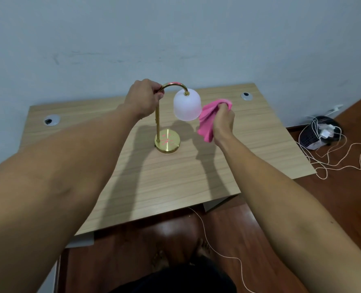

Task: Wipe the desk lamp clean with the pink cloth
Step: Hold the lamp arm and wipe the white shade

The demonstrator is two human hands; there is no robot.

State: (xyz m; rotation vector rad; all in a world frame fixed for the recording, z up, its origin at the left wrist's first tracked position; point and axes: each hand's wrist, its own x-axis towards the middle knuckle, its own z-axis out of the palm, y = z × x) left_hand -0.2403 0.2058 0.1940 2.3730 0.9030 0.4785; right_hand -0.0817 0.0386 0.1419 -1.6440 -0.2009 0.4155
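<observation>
A desk lamp stands on the wooden desk [154,187]: round gold base [167,142], thin gold stem arching over, and a frosted white shade [187,107] hanging from the arch. My left hand [142,98] grips the stem near the top of its curve. My right hand [223,121] holds a bunched pink cloth [207,119] just right of the shade, the cloth's edge close to the shade's side; whether they touch I cannot tell. Pink reflections show on the base and the arch.
Two round cable grommets [51,120] [246,96] sit in the desk's back corners. A blue-grey wall rises behind. On the brown floor at right stands a dark basket [314,136] with loose white cord [336,161]; another cord runs under the desk by my feet.
</observation>
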